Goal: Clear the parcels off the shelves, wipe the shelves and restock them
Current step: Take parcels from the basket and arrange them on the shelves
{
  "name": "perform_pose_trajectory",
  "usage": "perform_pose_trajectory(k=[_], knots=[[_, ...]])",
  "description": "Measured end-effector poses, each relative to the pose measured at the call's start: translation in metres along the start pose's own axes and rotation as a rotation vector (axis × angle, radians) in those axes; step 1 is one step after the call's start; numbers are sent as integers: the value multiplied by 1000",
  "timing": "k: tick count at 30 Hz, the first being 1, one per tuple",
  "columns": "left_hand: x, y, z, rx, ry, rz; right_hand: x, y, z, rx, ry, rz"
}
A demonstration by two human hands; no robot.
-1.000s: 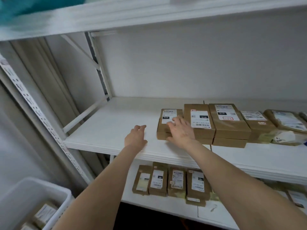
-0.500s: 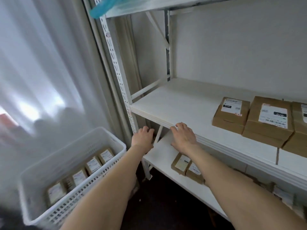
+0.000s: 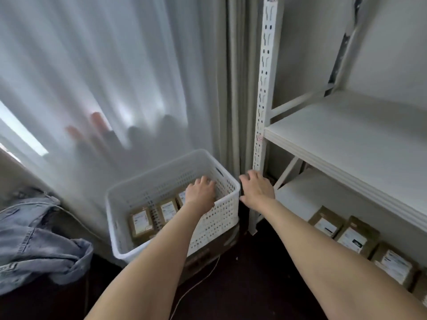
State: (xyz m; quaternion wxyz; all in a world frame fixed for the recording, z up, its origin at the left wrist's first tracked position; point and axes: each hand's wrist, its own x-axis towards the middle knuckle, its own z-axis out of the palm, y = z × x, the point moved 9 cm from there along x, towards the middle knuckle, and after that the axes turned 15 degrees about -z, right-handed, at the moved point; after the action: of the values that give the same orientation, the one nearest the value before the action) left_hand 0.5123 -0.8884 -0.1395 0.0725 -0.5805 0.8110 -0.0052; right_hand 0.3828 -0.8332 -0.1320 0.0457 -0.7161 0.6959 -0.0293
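Both arms have swung from the shelf to the basket. The left hand is over its parcels, the right hand beside its rim. Each grip is slack and empty, so restocking likely continues.

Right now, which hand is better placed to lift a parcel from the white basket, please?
Left: the left hand is over the basket, above its parcels; the right hand sits outside the rim.

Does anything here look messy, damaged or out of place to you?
A few things. A denim garment lies crumpled at the left, a white cable trails loose across the dark floor by the basket, and the rack's diagonal brace has dark patches, seemingly chipped paint.
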Motion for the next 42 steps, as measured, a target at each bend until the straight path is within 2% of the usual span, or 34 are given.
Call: perform_pose_trajectory(k=[5, 9, 16, 26, 30, 35, 42], knots=[[35, -93, 26, 9, -56, -112, 70, -68, 24, 24, -21, -91], [53, -141, 57, -10, -122, -185, 109, -103, 53, 56, -71, -138], [93, -171, 111, -36, -242, -246, 175, -125, 101, 55, -178, -211], [191, -198, 196, -120, -440, -417, 292, -109, 206, 183, -407, -255], [221, -190, 239, -269, -505, -519, 320, -95, 253, 250, -484, -206], [242, -202, 307, -579, -598, -792, 344, -90, 323, 402, -535, -60], [256, -244, 420, -891, -556, -1092, 369, -63, 429, 540, -554, 258]])
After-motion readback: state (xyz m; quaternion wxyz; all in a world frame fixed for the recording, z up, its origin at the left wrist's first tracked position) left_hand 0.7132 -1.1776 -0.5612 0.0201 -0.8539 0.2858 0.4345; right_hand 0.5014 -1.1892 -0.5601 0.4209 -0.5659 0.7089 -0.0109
